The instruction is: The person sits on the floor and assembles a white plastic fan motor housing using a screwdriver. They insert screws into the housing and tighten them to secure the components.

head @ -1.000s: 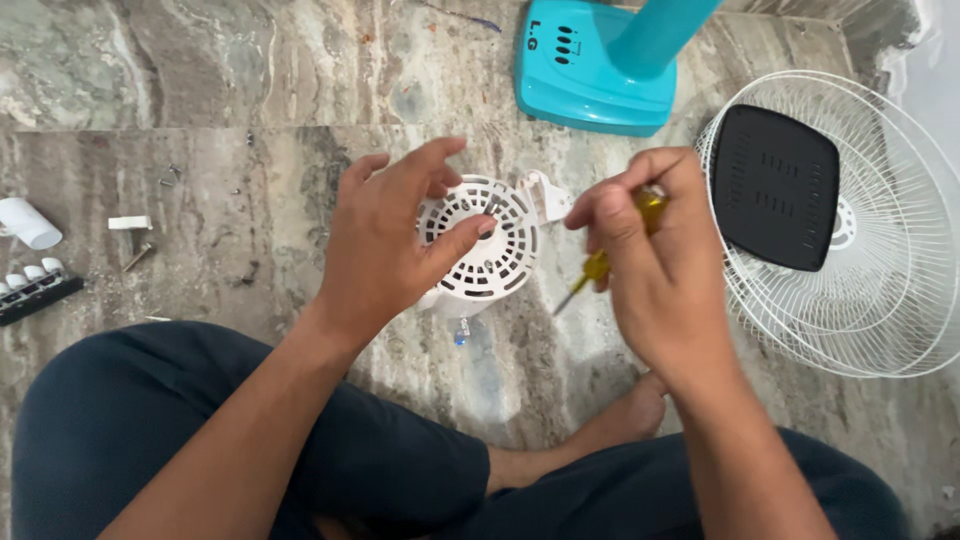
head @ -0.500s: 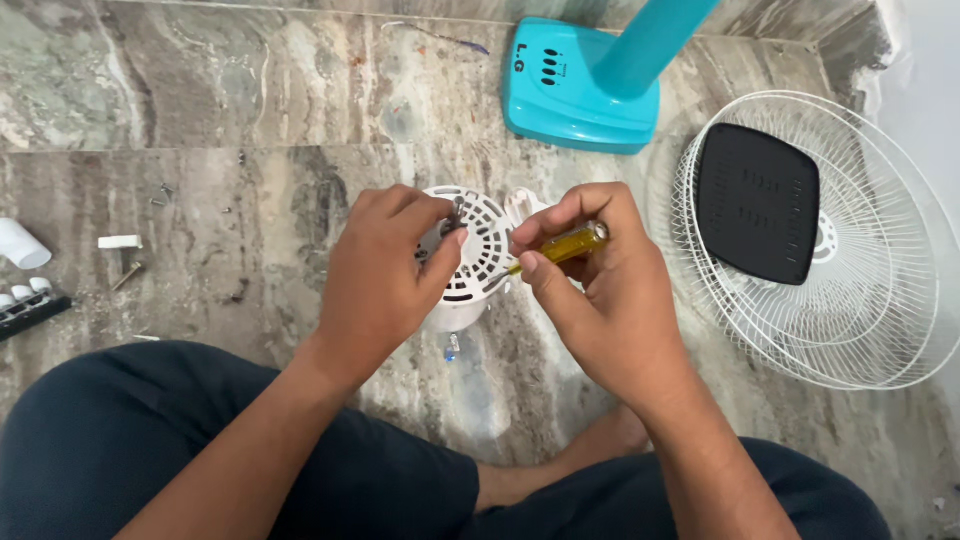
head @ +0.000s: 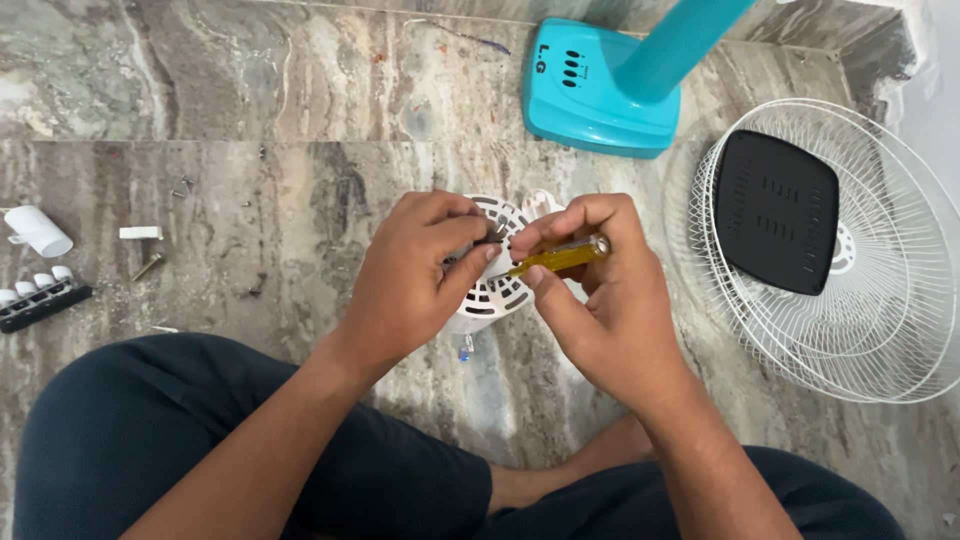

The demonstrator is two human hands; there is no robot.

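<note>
**Desk:** While you have the head view up, what lies around the white vented housing?

**Operator:** Largest first: I see the white wire fan guard (head: 880,300) well off to the housing's right, lying flat on the marble floor (head: 200,100) like a shallow basket, with a black square cover (head: 778,212) resting inside it. Beyond the housing, up and to its right, stands the turquoise fan base (head: 600,95) with its pole rising out of view.

**Desk:** And the hands?

**Operator:** The white vented housing (head: 497,290) sits on the floor just ahead of the crossed legs. My reading of the left hand (head: 415,275) is that it curls over the housing's left half, thumb and fingertips pinched on something small and dark at the top face; I cannot tell what. The right hand (head: 590,300) is clenched around a yellow-handled screwdriver (head: 558,257), its tip pointing at that same spot.

**Desk:** Anything smaller?

**Operator:** Far left of the housing: a black switch strip with white buttons (head: 40,297), a white tube piece (head: 38,231), and loose screws (head: 148,266).
</note>
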